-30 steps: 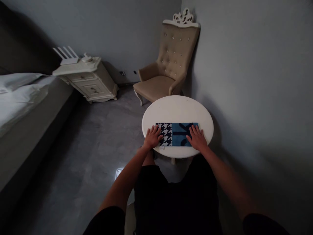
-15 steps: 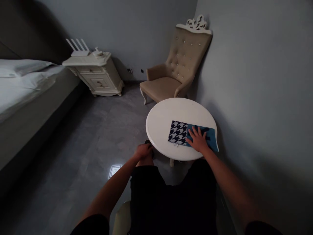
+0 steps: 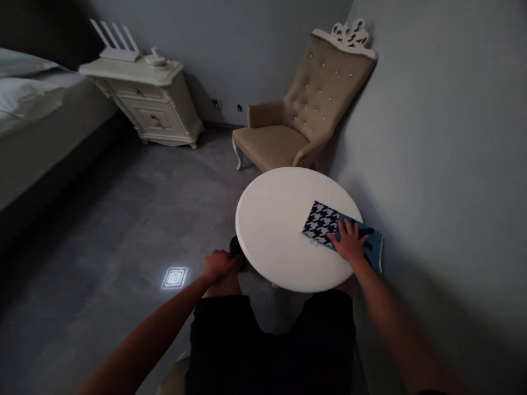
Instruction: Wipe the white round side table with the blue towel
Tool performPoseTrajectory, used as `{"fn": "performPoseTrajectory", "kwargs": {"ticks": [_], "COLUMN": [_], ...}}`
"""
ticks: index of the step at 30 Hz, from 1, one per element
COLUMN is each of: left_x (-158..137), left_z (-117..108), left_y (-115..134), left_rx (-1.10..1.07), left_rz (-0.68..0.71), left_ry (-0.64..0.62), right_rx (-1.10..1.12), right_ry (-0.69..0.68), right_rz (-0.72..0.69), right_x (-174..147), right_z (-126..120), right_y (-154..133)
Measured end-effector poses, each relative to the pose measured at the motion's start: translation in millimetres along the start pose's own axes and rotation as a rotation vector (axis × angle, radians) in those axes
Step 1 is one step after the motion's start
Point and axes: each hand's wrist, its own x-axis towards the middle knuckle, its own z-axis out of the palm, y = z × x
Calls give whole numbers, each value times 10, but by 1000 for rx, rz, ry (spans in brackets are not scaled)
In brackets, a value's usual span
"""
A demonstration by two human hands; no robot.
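My right hand (image 3: pixel 349 240) lies flat with its fingers spread on a folded cloth (image 3: pixel 321 222). Black-and-white houndstooth covers the cloth's left part; its right part is teal with dark shapes. A small white tag shows at the near edge. The cloth lies at a slant on the right side of a round white table (image 3: pixel 272 219), and its right end reaches past the rim. My left hand (image 3: pixel 220 265) rests over my left knee, apart from the table, with nothing seen in it; its fingertips are partly hidden.
A tan buttoned armchair (image 3: pixel 275 144) stands behind the table, close to the grey wall (image 3: pixel 444 137). At the left are a bed (image 3: pixel 49 137) and a white nightstand (image 3: pixel 164 118) bearing a white router (image 3: pixel 119 53). A bright square patch of light (image 3: pixel 175 277) shows on the floor.
The cloth has slid right under my right hand and turned clockwise, now reaching farther past the table's edge. My left hand stays on my knee. The camera view has shifted.
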Motion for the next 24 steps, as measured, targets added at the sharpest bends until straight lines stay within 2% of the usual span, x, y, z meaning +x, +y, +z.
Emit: {"fn": "performPoseTrajectory", "kwargs": {"ticks": [3,8,12,15,18,21,24], "left_x": [15,26,42,73,104,117,116], "left_z": [-17,25,25,4,-10,-20,-38], "left_y": [23,-159,-259,-288,-311,-323,-316], "left_rx": [21,-73,-149,-175,-190,-187,-191], "left_rz": [-18,-85,-136,-147,-124,-125,-127], "left_ry": [20,55,45,47,37,46,46], "right_rx": [7,47,73,85,84,70,45], "right_ry": [-27,-14,-13,-6,-11,-33,-39], "right_rz": [49,89,121,88,21,-77,-181], "right_x": [431,1292,2005,2465,2798,2970,2984], "right_z": [-61,-193,-296,-364,-411,-440,-454], "right_y": [-17,-80,-307,-687,-1230,-1846,-2431]}}
